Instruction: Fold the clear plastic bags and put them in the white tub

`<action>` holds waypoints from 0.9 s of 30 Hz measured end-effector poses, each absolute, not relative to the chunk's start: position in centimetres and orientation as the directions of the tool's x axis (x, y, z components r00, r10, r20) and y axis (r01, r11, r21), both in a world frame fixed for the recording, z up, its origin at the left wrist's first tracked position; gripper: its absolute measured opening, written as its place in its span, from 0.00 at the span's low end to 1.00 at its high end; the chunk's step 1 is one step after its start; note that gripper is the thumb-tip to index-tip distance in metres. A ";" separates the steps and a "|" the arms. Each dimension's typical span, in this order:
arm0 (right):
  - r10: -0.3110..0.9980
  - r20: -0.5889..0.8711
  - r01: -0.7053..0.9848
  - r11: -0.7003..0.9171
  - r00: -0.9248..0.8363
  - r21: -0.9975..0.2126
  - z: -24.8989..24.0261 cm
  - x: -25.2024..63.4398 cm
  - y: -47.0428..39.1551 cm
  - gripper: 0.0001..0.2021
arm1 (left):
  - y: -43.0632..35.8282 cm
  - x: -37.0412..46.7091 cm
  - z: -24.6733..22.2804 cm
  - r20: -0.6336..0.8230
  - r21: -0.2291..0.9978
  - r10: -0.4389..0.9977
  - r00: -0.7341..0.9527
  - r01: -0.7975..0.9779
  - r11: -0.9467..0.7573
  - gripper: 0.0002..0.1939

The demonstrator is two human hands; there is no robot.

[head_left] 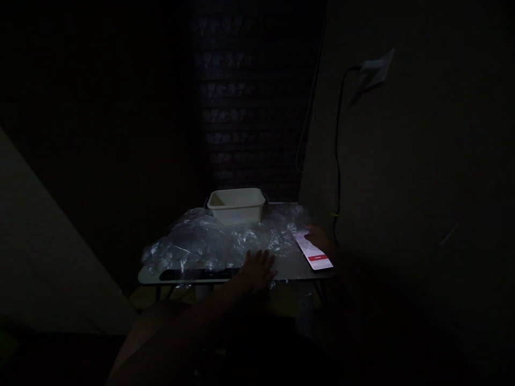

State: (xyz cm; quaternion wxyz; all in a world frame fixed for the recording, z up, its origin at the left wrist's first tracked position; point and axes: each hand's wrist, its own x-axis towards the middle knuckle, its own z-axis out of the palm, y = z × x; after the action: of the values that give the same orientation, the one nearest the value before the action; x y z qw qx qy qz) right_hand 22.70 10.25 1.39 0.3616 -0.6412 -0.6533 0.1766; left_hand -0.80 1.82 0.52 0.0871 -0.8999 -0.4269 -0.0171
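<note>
The wall (406,182) rises close on the far side of your right grip (321,238), so you likely have little room to swing that elbow out. The tabletop (149,277) spreads ahead of both grips, its front edge just under your left grip (258,271). Plastic (193,244) covers much of it, crumpled ahead of and left of your left grip, with bits hanging over the front edge. That grip is spread, palm down on the plastic near the edge, perhaps to steady or flatten it. The tub (239,217) stands upright beyond your left grip, toward the back, maybe parked there to leave the front free; its top is uncovered.

The phone (313,251), screen lit, is at your right grip, near the tabletop's right front corner. Your thumb laps over its screen; the fingers are lost in the dark, so you cannot tell whether they close around it. A strip between left grip and phone looks fairly bare. The cord (338,161) hangs beyond your right grip.
</note>
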 end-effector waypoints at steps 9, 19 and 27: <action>0.984 0.174 0.625 0.166 -0.048 -0.763 2.9 20.8 8.4 0.14 | 2.2 -0.5 0.7 0.123 -0.125 0.761 0.637 0.770 -0.625 0.25; 0.937 0.170 0.615 0.330 -0.305 -0.716 2.1 18.2 7.5 0.11 | 2.3 0.4 1.0 0.144 -0.150 0.769 0.623 0.782 -0.605 0.25; 0.939 0.196 0.714 0.343 -0.283 -0.610 1.8 18.4 7.3 0.12 | 3.4 1.7 1.6 0.184 -0.138 0.790 0.585 0.811 -0.568 0.25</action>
State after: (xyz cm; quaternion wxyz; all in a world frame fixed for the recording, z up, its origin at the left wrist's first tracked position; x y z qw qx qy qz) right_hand 18.39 7.29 1.80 0.2700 -0.5342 -0.7736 0.2079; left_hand 1.73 3.43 1.60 0.1044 -0.8841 -0.4527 -0.0509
